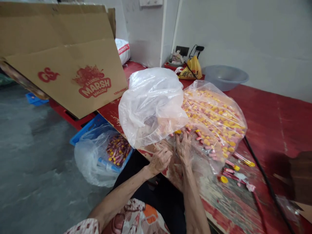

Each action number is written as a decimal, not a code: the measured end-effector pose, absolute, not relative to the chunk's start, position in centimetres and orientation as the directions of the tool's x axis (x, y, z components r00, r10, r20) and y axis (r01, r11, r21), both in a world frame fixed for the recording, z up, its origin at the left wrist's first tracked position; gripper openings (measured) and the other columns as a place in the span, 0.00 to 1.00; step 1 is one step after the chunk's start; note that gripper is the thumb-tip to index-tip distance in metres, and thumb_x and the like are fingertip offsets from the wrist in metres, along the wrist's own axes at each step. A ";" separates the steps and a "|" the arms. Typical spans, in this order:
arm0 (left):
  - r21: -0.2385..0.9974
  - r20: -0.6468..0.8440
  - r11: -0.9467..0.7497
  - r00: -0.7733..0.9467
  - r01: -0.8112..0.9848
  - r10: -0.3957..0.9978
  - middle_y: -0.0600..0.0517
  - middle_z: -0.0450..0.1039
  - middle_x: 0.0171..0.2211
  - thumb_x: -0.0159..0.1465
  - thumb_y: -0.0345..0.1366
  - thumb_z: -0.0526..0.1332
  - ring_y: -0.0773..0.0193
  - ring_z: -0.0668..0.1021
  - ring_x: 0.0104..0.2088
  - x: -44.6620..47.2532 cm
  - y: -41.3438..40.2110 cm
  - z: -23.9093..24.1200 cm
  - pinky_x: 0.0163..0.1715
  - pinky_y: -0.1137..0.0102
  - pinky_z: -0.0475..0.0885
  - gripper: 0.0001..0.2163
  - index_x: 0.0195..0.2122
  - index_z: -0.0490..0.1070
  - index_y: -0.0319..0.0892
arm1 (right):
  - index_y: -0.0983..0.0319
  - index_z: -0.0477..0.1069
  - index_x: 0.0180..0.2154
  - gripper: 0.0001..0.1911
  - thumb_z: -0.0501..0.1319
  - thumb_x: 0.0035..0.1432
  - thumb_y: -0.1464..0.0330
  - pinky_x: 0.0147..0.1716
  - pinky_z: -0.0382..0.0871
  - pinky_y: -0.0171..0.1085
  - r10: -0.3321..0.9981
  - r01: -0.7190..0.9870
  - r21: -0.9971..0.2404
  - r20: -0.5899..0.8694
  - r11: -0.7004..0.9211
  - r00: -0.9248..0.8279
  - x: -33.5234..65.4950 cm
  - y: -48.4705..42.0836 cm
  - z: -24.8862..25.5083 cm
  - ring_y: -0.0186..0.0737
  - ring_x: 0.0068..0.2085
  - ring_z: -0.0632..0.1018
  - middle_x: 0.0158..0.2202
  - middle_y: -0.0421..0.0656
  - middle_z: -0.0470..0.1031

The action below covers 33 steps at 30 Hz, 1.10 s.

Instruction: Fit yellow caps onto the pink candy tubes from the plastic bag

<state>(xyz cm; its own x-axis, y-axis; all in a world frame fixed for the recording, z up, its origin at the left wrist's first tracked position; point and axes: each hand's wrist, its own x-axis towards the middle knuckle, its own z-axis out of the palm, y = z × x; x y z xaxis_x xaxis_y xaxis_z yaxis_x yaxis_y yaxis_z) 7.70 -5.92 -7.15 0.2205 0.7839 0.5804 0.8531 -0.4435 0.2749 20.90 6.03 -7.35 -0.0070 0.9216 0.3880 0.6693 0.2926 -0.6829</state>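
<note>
1. Red table (268, 110), worn beneath the fingers of the left hand (159, 159) and right hand (184, 146). Watching remotely, I judge its near edge, just bodyward of the fingers, the main hazard: a tug on the clear bag (212, 117) could spill loose tubes (236, 167) over it.
2. Carton (65, 55), marked "Marsh Mallow", well left of the fingers.
3. Clear bag, beyond and right of the right fingers: glossy, bulging, packed with pink tubes and yellow caps, its slack plastic lying flat.
4. White bag (151, 94), crumpled, just beyond the left fingers.
5. Left fingers: curled narrow; I cannot tell whether they pinch anything.
6. Right fingers: slightly parted, reaching toward tubes; grip, I cannot tell.
7. Yellow cap (224, 179), loose, right of the right fingers.
</note>
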 end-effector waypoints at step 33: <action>0.500 0.415 -0.396 0.187 0.770 0.890 0.50 0.77 0.40 0.73 0.28 0.56 0.61 0.80 0.42 6.5 -5.5 -3.3 0.43 0.69 0.77 0.07 0.45 0.72 0.44 | 0.59 0.72 0.47 0.14 0.52 0.72 0.61 0.45 0.74 0.43 0.905 0.546 -0.774 0.420 0.319 0.067 21.8 3.8 -7.1 0.44 0.40 0.77 0.43 0.49 0.79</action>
